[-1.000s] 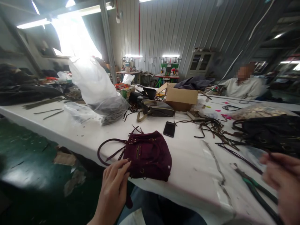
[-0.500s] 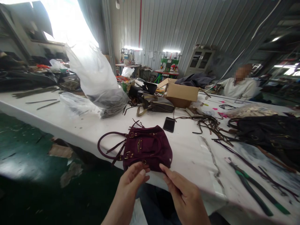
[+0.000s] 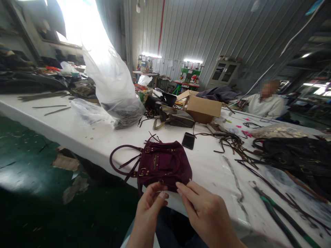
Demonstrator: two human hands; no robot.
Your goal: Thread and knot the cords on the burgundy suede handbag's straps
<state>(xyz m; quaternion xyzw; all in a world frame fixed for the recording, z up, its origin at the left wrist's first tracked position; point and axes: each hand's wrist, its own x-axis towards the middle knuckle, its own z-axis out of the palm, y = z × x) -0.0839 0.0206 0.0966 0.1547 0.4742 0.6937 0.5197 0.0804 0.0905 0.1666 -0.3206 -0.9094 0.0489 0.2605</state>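
A burgundy handbag (image 3: 165, 162) lies on the white table in front of me, its looped handle out to the left and brass buckles and a short zip on its face. My left hand (image 3: 151, 203) is at the bag's near edge, just below a small brass ring (image 3: 161, 181). Its thumb and fingers are curled close together. My right hand (image 3: 204, 206) is by the near right corner, thumb and forefinger pinched. Whatever either hand's fingertips hold is too small or hidden to make out.
Pliers with green-black handles (image 3: 275, 210) lie right. Beyond the bag are a phone (image 3: 188, 140), dark straps (image 3: 234, 142), a grey bag (image 3: 178, 117), a cardboard box (image 3: 203, 108) and a tall plastic sack (image 3: 113, 86). A dark bag (image 3: 297, 155) lies right; a person (image 3: 267, 103) sits behind.
The view has shifted slightly, so the scene sits a little further right. My left thumb and fingers have drawn closer together. The right hand keeps its pinch, and the handbag lies as before.
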